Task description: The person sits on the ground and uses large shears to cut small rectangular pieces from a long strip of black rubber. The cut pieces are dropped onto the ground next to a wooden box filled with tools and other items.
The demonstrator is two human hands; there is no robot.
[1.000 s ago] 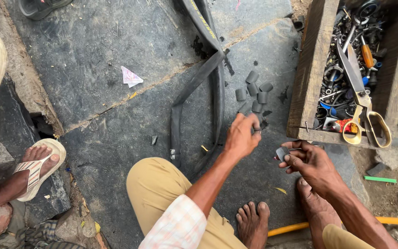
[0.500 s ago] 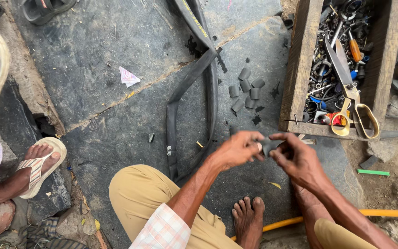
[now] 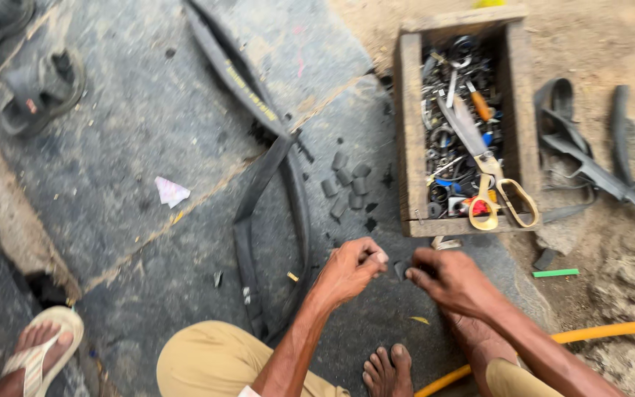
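Observation:
My right hand (image 3: 453, 283) pinches a small dark rubber piece (image 3: 402, 270) low over the stone floor. My left hand (image 3: 354, 272) is curled just left of the piece, thumb pressed to fingertips; I cannot see anything in it. Several more cut rubber pieces (image 3: 347, 184) lie on the stone a little ahead of my hands. A black inner tube (image 3: 273, 184) snakes across the floor to their left. My bare foot (image 3: 387, 371) rests below the hands.
A wooden toolbox (image 3: 408, 132) full of metal tools, with yellow-handled scissors (image 3: 494, 184), stands just beyond my right hand. Rubber strips (image 3: 589, 162) lie on the dirt at right. An orange hose (image 3: 611, 331), a paper scrap (image 3: 170, 191), dark sandals (image 3: 38, 92) and another person's sandalled foot (image 3: 38, 353) are around.
My left hand drew back from the loose rubber pieces to meet my right hand, then closed beside the small piece. The view has shifted closer and leftward.

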